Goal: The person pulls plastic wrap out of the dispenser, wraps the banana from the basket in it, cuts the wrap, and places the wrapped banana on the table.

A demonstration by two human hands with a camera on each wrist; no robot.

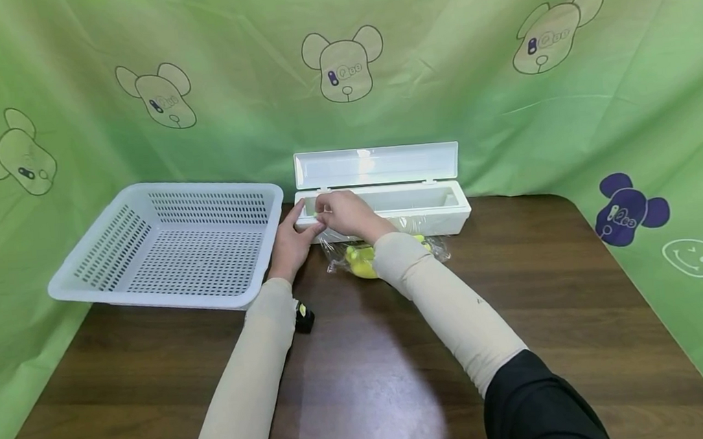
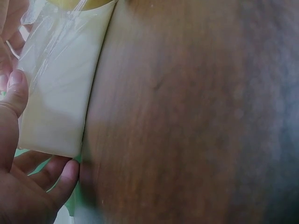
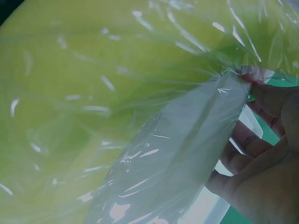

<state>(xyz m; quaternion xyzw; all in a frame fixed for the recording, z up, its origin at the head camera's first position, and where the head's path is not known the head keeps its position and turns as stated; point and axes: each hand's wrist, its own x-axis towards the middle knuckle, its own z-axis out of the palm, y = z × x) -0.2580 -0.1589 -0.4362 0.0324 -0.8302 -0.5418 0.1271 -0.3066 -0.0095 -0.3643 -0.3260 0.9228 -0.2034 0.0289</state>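
A long white plastic wrap dispenser box (image 1: 455,221) stands at the back of the table, its clear lid (image 1: 378,165) raised. My left hand (image 1: 290,248) grips the box's left end, the thumb at the front upper edge and the fingers at the end face. Clear plastic wrap (image 3: 187,135) hangs over the box front and covers a yellow rounded thing (image 1: 361,263) lying before it. Near the left end of the front rim, my right hand (image 1: 349,214) pinches the wrap, which bunches at the fingertips. The right forearm hides part of the yellow thing.
To the left, close beside my left hand, sits a large white perforated basket (image 1: 193,258). A small black device (image 1: 303,318) shows by the left wrist. Behind the dark wooden table (image 1: 569,312) hangs a green cloth (image 1: 440,88) printed with bear heads.
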